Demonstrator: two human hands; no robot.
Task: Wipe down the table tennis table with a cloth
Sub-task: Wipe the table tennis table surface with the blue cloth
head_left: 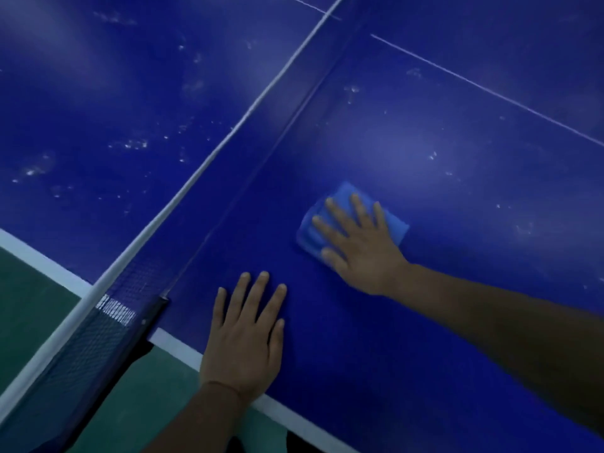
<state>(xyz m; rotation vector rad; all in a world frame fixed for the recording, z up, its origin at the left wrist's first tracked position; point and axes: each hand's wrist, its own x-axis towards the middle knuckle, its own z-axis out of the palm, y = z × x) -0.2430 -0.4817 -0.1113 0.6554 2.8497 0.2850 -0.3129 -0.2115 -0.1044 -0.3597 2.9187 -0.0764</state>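
Note:
The blue table tennis table (457, 152) fills most of the view, with white smudges and specks scattered over it. A folded light-blue cloth (394, 222) lies on the near half, a short way right of the net. My right hand (356, 243) presses flat on the cloth with straight, spread fingers. My left hand (246, 335) rests flat on the bare table near its white side edge, fingers straight and pointing away from me.
The net (108, 328) with its white top band runs diagonally from lower left to the top centre, clamped at the table's side by a dark post (153, 322). A thin white centre line (490, 93) crosses the right half. Green floor (29, 295) lies beyond the edge.

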